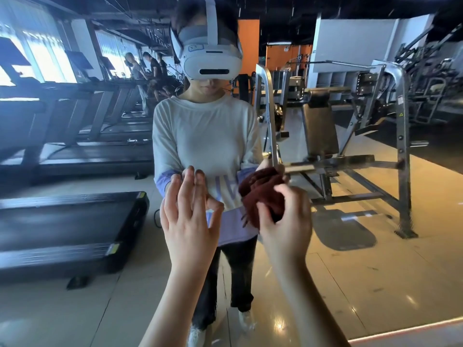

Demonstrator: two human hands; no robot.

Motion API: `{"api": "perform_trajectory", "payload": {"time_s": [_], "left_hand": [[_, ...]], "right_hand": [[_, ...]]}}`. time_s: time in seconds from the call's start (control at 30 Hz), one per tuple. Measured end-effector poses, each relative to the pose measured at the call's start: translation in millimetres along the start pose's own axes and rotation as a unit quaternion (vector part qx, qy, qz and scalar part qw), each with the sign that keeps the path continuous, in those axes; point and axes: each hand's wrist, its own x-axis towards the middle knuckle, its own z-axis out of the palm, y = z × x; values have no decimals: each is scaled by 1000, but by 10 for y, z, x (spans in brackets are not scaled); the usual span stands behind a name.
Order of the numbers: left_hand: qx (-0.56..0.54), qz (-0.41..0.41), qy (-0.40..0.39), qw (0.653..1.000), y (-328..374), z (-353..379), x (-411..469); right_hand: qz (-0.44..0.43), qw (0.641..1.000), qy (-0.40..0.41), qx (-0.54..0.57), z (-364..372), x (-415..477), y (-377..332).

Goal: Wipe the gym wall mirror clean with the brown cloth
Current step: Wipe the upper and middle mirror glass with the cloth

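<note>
Two hands face the glossy wall mirror: left hand spread wide, holding nothing; right hand gripping the crumpled, nubby brown cloth, bunched just above its fingers at the glass; reflected white headset label unreadable.

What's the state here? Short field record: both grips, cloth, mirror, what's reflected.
left grip: fingers straight and spread, holds nothing, raised in front of the mirror; contact with the glass unclear
right grip: holds the cloth, bunched up
cloth: brown, up at the glass, right beside its own reflection
mirror: reflects the person, treadmills and a bench rack
streaks or wipe marks: cannot tell
</note>
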Motion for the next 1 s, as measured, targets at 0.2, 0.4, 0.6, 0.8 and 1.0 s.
{"api": "perform_trajectory", "payload": {"time_s": [0.2,0.4,0.6,0.8,1.0], "left_hand": [[3,-1,3,1000,0,23,-14],[1,-4,0,1000,1,25,-14],[-8,-7,0,1000,-9,44,-26],[-5,2,5,1000,-30,49,-33],[-11,15,29,999,23,78,-77]], "right_hand": [[114,992,56,5,-56,-105,155],[48,999,-17,2,-40,-239,175],[128,991,44,1,-76,-291,265],[59,997,-49,-9,-16,-481,240],[133,991,5,-24,-53,-544,340]]}}
